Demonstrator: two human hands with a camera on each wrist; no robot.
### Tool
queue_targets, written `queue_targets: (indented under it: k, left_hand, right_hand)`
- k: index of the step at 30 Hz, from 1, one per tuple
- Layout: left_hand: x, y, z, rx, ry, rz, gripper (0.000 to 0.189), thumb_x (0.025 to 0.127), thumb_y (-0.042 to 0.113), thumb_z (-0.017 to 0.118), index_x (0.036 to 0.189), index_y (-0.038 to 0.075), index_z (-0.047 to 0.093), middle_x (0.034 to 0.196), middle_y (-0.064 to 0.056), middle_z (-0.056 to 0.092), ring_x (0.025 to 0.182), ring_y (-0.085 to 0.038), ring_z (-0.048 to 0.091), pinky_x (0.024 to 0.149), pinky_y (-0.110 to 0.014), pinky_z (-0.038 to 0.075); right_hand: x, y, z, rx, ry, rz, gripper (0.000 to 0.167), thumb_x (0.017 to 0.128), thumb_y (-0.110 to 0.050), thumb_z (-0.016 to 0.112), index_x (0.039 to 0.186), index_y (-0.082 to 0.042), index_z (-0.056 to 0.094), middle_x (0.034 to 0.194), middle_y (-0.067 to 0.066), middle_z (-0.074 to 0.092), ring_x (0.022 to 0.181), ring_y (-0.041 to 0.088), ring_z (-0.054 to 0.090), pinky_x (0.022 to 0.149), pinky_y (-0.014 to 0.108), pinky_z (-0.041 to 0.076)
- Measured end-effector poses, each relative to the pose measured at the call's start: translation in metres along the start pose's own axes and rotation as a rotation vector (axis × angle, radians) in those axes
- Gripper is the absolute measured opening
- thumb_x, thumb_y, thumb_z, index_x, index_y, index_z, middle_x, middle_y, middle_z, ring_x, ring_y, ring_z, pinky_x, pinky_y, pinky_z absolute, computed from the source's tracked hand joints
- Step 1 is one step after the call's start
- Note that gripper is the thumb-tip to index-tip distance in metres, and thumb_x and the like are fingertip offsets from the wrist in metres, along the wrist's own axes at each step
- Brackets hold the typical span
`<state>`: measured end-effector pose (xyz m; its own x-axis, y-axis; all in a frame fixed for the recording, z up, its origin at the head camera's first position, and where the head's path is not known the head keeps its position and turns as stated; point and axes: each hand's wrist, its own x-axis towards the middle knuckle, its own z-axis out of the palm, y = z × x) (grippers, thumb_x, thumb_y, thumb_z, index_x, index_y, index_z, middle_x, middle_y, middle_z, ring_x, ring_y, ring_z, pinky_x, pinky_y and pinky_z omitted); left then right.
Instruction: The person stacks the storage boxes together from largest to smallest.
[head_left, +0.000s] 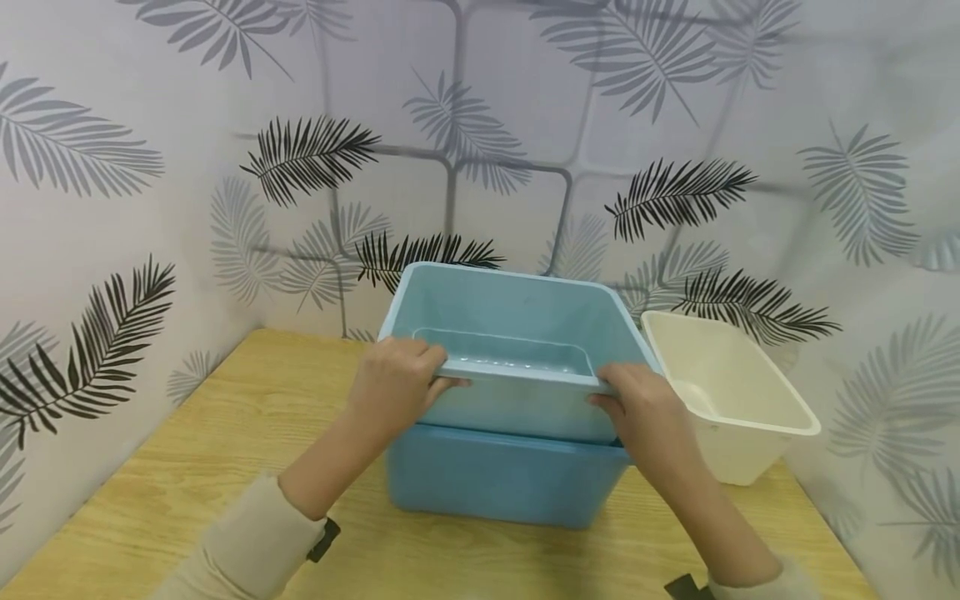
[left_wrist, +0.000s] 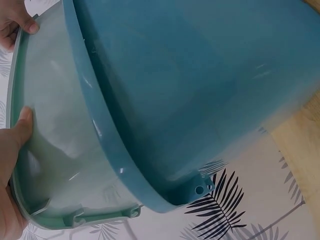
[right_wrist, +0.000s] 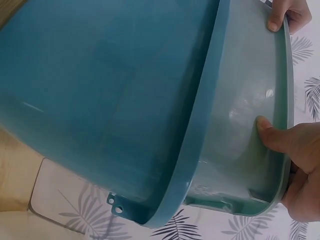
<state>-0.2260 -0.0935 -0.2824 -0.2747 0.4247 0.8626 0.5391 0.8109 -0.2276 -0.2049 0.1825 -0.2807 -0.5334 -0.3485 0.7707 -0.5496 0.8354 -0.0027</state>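
A light blue plastic bin (head_left: 517, 404) sits partly inside a darker blue bin (head_left: 502, 479), its upper part standing above the darker rim. My left hand (head_left: 396, 383) grips the front rim of the light bin near its left corner. Near the right corner, my right hand (head_left: 648, 408) grips the same rim. In the left wrist view the left thumb (left_wrist: 22, 127) presses on the light bin's outer wall. The right thumb (right_wrist: 272, 135) lies likewise on that wall in the right wrist view. Fingers curl over the rim and are partly hidden.
A cream plastic bin (head_left: 738, 446) stands just right of the blue bins, its mouth tilted toward me. All the bins are on a wooden table (head_left: 247, 433). Behind the table and at both sides hangs a leaf-patterned covering (head_left: 517, 208).
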Motion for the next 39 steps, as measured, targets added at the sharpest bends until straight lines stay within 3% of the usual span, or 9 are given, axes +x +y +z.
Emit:
queue_targets:
  k: [13, 28, 39]
  left_hand:
    - [-0.01, 0.003, 0.009, -0.019, 0.01, -0.002, 0.046, 0.063, 0.039, 0.076, 0.056, 0.009, 0.042, 0.047, 0.002, 0.038, 0.043, -0.009, 0.027, 0.042, -0.02, 0.023]
    - [-0.018, 0.005, 0.014, -0.025, -0.028, -0.005, 0.042, 0.064, 0.038, 0.076, 0.057, 0.009, 0.047, 0.049, 0.002, 0.043, 0.044, -0.01, 0.032, 0.043, -0.021, 0.026]
    - [-0.023, 0.008, 0.021, -0.025, -0.011, -0.006, 0.043, 0.063, 0.039, 0.076, 0.056, 0.009, 0.046, 0.048, 0.002, 0.042, 0.043, -0.01, 0.034, 0.043, -0.021, 0.027]
  right_hand:
    - [-0.009, 0.001, 0.007, -0.024, 0.051, -0.053, 0.029, 0.058, -0.004, 0.081, 0.078, -0.003, 0.059, 0.07, 0.008, 0.063, 0.064, 0.023, 0.059, 0.055, 0.033, 0.047]
    - [-0.018, 0.004, 0.015, -0.009, 0.052, -0.037, 0.031, 0.057, -0.005, 0.08, 0.079, -0.003, 0.059, 0.073, 0.008, 0.064, 0.068, 0.025, 0.06, 0.059, 0.035, 0.048]
    - [-0.023, 0.006, 0.021, 0.003, 0.053, -0.032, 0.031, 0.057, -0.005, 0.08, 0.08, -0.002, 0.06, 0.074, 0.009, 0.064, 0.07, 0.025, 0.061, 0.061, 0.035, 0.05]
